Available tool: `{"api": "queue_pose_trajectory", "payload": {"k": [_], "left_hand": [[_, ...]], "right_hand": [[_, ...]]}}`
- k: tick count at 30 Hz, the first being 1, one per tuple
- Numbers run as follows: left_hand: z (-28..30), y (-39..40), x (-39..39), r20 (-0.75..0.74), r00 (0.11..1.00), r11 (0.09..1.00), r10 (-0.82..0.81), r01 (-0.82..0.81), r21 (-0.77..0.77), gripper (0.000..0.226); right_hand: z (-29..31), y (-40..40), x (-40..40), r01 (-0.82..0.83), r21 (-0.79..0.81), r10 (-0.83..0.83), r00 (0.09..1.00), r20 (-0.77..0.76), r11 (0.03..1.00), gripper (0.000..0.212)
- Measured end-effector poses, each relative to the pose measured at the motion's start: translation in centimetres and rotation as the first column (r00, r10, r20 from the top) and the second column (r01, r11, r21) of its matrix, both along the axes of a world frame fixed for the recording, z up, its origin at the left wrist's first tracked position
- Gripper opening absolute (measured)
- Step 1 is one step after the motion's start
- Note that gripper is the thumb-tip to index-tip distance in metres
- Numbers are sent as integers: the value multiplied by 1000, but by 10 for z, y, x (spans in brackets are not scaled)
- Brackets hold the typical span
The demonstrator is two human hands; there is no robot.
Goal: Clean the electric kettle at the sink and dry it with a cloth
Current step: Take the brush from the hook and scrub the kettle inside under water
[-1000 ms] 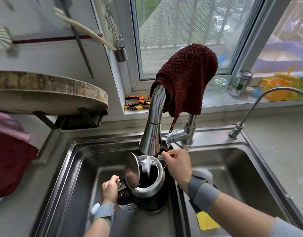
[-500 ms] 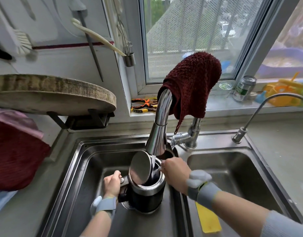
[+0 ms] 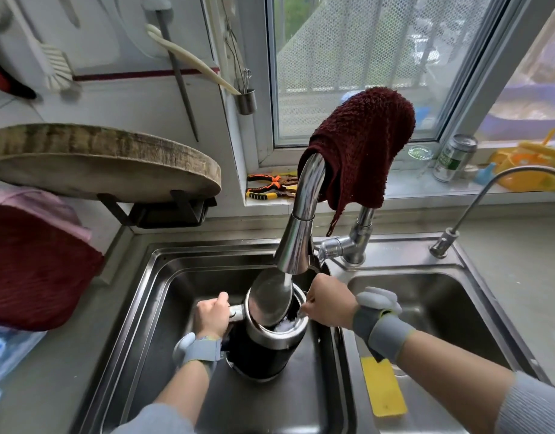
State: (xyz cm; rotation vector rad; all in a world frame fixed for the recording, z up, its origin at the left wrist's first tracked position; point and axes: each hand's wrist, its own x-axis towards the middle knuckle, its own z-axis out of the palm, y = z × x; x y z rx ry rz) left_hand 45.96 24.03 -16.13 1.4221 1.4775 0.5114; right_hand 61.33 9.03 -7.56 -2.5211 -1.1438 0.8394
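Observation:
The black and steel electric kettle (image 3: 263, 355) stands in the left basin of the steel sink (image 3: 163, 277) with its lid (image 3: 270, 299) tipped open. Water runs from the tall faucet (image 3: 301, 220) into it and foams white inside. My left hand (image 3: 212, 317) grips the kettle's handle on its left side. At the kettle's right rim, my right hand (image 3: 328, 305) curls its fingers over the edge; the fingertips are hidden. A dark red cloth (image 3: 361, 145) hangs over the faucet's arch.
A yellow sponge (image 3: 382, 386) lies in the right basin. A thin second tap (image 3: 476, 202) rises at the sink's right rear. A round wooden board (image 3: 97, 158) juts out at the left. Pliers (image 3: 270, 186) and a can (image 3: 455, 158) sit on the windowsill.
My right hand has dropped slightly from beside the faucet head onto the kettle's rim. My left hand keeps its hold on the handle and water keeps running.

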Motion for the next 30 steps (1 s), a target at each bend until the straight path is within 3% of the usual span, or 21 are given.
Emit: {"api": "queue_pose_trajectory", "payload": {"k": [3,6,8,12,20,23,30], "left_hand": [[2,1,-5,-22,1000,1000,-9,9,14,36],[-1,-1,-17,-5,998,998,58,-58,-24,36],[-2,-4,-26,38,990,988,136,-132,-76,31],[1,-4,-40,68,974,973,215,-208,-100,38],[18,12,-54,12,979,971,206,-202,-126,36],[26,21,-58,-44,989,981,144,-149,-121,42],[46,32,-66,-20,992,975,125,-126,-184,39]], "right_hand": [[5,0,-5,150,11,-137,929,-344,989,20],[0,-2,-14,378,102,-276,810,-517,920,21],[-6,0,-12,422,178,-296,825,-481,889,26],[-17,0,-13,343,278,-270,924,-270,897,29],[-11,-13,-33,506,576,-255,850,-462,643,39],[-7,-27,-47,507,629,-250,855,-455,589,39],[-6,-57,-81,541,696,-312,841,-442,473,23]]}}
